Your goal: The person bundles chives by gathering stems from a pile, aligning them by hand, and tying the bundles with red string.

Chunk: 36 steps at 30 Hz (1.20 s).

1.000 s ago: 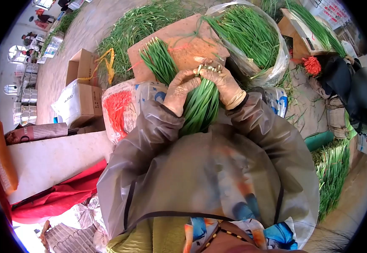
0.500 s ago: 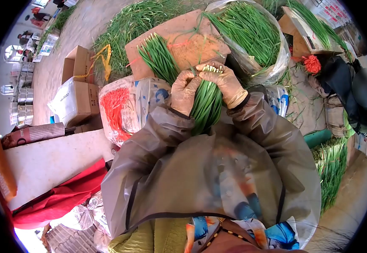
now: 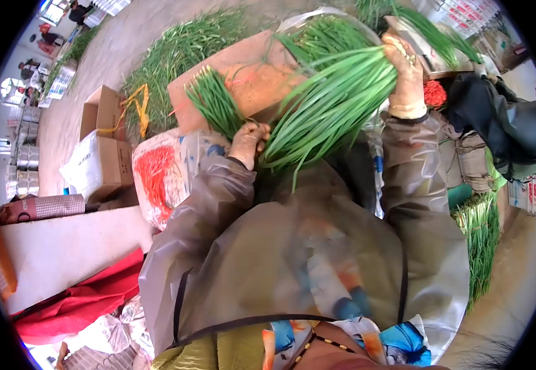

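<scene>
The two hands have parted: where both were pressed close together at the pale cut ends of one upright bunch, only the right hand [image 3: 407, 80] now has it, swung out and raised to the person's right. Its fingers are clamped around the cut ends of the large bunch [image 3: 342, 92], whose long green leaves fan down and across toward the left, hanging in front of the near edge of the brown board [image 3: 265, 86] and overlapping the view of the greens in the plastic bag [image 3: 329, 40]. The left hand [image 3: 248, 145] has dropped away and sits low near the board's edge, just beside the smaller bunch [image 3: 213, 98], with its fingers curled in; whether they pinch anything, a leaf tip included, cannot be told. The smaller bunch lies slantwise on the board, cut ends pointing away from the person. For the work in hand, the change seems to mean that the close two-handed handling of the ends has paused, and the whole bunch depends on one grip. No tie can be made out around it, so its leaves look free to splay.
</scene>
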Tool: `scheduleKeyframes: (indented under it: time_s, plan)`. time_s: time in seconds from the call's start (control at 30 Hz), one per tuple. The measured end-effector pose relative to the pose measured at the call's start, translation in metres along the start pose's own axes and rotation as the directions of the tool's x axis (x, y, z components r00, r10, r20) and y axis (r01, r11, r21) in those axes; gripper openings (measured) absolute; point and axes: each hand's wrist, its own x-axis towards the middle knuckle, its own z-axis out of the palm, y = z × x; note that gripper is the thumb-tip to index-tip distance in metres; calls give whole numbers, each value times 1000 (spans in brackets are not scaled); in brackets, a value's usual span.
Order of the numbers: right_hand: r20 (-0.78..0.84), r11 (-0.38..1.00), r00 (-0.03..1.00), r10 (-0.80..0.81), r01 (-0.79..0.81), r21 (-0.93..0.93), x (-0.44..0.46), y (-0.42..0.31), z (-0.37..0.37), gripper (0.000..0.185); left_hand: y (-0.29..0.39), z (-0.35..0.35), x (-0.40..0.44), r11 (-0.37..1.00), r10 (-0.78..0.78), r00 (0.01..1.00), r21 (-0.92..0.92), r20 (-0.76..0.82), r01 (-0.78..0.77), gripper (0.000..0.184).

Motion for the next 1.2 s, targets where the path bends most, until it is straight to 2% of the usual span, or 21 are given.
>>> scheduleKeyframes:
  time_s: [0.07,0.17,0.2,0.27,0.33,0.4,0.47,0.53,0.57,0.63,0.67,0.73,0.8,0.87,0.93,0.97,1.0,1.03,1.07,1.13,1.2]
  plan:
    - [160,901,984,-83,142,-409,16,-22,12,22,-42,-2,36,832,84,996,548,30,-87,20]
    - [284,948,945,-161,228,-223,40,-33,6,23,-41,14,46,202,-102,987,974,124,-102,64]
    - [302,961,932,-200,246,-124,38,-47,11,24,-18,32,36,31,-159,987,999,25,-21,77]
    - [276,950,946,-169,231,-211,44,-64,12,24,-12,30,32,-186,45,987,972,156,-145,76]
    - [423,953,901,-94,205,-224,58,-61,5,21,24,31,7,-198,-22,958,938,285,-284,70]
    - [422,963,890,-173,243,-118,47,-88,12,23,77,34,-25,-149,-372,856,886,361,-438,55]
    - [416,914,899,-140,278,-295,42,-100,25,23,152,39,-61,345,-727,480,865,492,-364,44]
    - [416,877,909,22,183,-445,44,-81,40,22,200,35,-91,806,-482,525,590,701,-46,44]
    - [512,939,857,53,131,-318,49,-58,42,21,225,35,-100,863,-239,636,461,734,-208,51]
    - [569,983,809,152,-63,-172,24,-51,76,20,256,50,-94,790,320,685,214,654,-574,66]
    - [580,979,789,205,-176,-107,8,-51,94,18,259,67,-84,661,579,609,126,543,-740,73]
    - [587,934,745,316,-355,-53,-13,-53,120,17,239,80,-46,815,480,630,-45,610,-578,83]
    - [615,972,763,199,-234,-24,-19,-30,134,22,192,82,-26,965,264,689,-188,675,-185,61]
    - [535,993,838,108,-67,-95,-21,7,135,21,160,80,-34,888,111,828,-428,550,166,49]
    - [477,974,878,35,77,-214,-27,23,127,27,131,70,-22,923,229,751,-382,620,34,57]
    - [662,747,749,-14,448,-492,-25,20,121,28,126,70,-26,923,218,753,-382,620,47,57]
    - [814,342,577,58,755,-560,-26,18,117,31,120,69,-33,870,124,770,-441,626,219,57]
    - [801,514,553,229,630,-582,-28,18,116,38,115,68,-39,782,31,771,-496,636,378,57]
    - [768,458,526,364,617,-640,-28,8,123,37,114,72,-41,842,44,737,-422,674,336,57]
    - [677,620,481,557,301,-724,-14,24,128,35,116,67,-38,917,-21,815,-313,579,246,53]
    - [660,909,630,409,-213,-359,-10,5,142,35,144,74,-36,959,208,774,-282,599,-39,50]
